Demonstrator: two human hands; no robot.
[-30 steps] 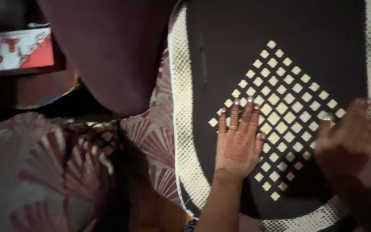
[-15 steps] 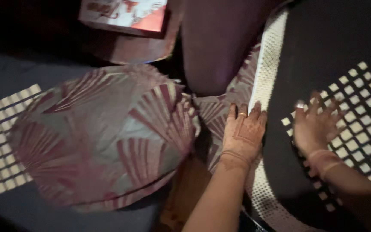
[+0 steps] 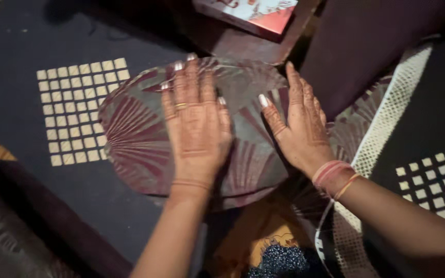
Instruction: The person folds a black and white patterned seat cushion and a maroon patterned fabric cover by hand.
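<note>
— Dark fabric with a grid of pale squares fills the left of the frame; what lies on top of it?

— An oval cushion in grey cloth printed with maroon fan shapes, resting partly over that fabric and covering the grid's right edge.

— And to the right?

— A second dark panel with a cream woven border and its own pale squares, just beside the cushion's right end. Behind, near the top edge, sits a flat red-and-white box on a brown wooden surface.

— Where are the hands?

— Both on the cushion. The left hand lies flat, palm down, at its middle, fingers spread and gripping nothing. The right hand presses on the cushion's right edge, fingers together and extended, thumb apart, also holding nothing.

— Any smaller details?

— A ring on a finger of the left hand, and coloured bangles at the right wrist.
</note>
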